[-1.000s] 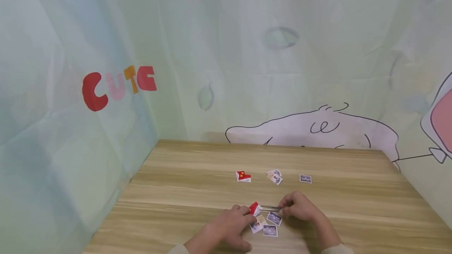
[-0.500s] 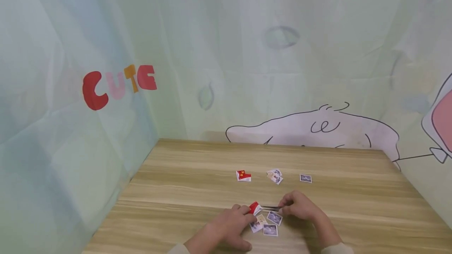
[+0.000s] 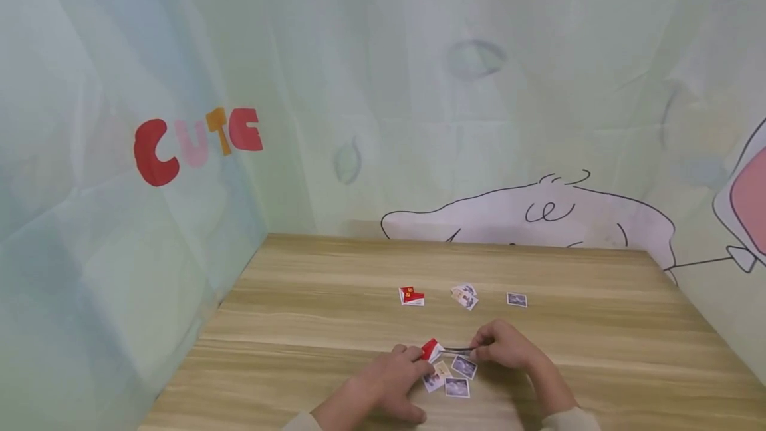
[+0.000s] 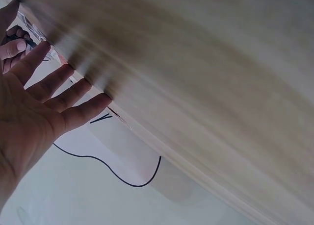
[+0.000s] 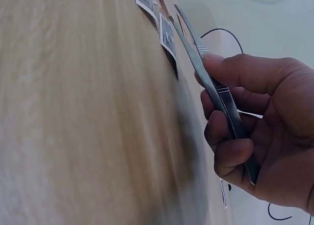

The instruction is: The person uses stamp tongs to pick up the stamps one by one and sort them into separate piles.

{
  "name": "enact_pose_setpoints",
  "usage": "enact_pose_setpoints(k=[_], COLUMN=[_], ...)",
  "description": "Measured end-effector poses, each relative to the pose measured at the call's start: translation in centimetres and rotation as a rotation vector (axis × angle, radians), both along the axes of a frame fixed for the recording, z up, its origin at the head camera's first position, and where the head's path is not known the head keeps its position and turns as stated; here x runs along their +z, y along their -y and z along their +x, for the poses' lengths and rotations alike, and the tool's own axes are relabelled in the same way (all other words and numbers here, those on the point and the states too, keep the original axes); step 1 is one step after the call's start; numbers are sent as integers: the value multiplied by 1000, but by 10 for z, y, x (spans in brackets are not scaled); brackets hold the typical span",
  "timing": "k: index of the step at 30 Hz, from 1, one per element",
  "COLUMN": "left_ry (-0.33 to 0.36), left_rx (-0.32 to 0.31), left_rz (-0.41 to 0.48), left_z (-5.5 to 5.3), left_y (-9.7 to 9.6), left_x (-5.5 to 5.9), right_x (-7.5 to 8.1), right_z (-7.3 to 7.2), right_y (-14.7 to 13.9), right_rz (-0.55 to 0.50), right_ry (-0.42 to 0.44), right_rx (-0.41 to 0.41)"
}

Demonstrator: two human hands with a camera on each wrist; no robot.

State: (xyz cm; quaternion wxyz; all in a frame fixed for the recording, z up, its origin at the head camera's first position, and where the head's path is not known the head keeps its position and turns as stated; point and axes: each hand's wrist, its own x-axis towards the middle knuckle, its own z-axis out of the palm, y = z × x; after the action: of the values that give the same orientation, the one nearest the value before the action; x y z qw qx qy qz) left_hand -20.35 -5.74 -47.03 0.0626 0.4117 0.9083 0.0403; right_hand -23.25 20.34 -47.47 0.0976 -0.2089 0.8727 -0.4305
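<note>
**Tweezers (image 5: 197, 64) gripped by the right hand (image 3: 504, 346) beside a red-and-white stamp (image 3: 430, 349)**

The tweezers are pinched between the thumb and curled fingers of the right hand, their tips turned toward the left edge of the wood-grained table (image 3: 287, 338). In the right wrist view a narrow gap is seen between the tips; whether any paper is caught by them cannot be told. The red-and-white stamp is found right at the tips, well in from the table's far edge and about midway between its left and right edges.

The left hand (image 3: 391, 381) is spread on the table with fingers nearly straight, nothing being grasped. The left side of the red-and-white stamp is met by its fingers, and a cream stamp (image 3: 441, 372) is partly covered by them. A dark-picture stamp (image 3: 464, 367) is placed on the near side of the tweezers, with a second dark-picture stamp (image 3: 457, 388) lying farther from the far edge.

Nearer the far edge, a row is laid out: red-and-white paper (image 3: 410, 296) toward the left edge, overlapping cream pieces (image 3: 465, 296) in the middle, and a small dark picture (image 3: 517, 300) toward the right edge. The far edge is backed by a pale printed sheet (image 3: 389, 98).
</note>
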Motion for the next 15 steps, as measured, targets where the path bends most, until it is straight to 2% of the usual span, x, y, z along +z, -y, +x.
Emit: enact_pose_setpoints(k=[8,15], left_ry=[-17,-17], left_rx=[3,3], left_rz=[2,2], left_z=[1,1], left_y=[-1,0], left_x=[-2,0], right_x=[-5,-5], right_z=[-3,-4], right_y=[0,1], right_rz=[19,15], right_ry=[-64,-76], right_rx=[15,15])
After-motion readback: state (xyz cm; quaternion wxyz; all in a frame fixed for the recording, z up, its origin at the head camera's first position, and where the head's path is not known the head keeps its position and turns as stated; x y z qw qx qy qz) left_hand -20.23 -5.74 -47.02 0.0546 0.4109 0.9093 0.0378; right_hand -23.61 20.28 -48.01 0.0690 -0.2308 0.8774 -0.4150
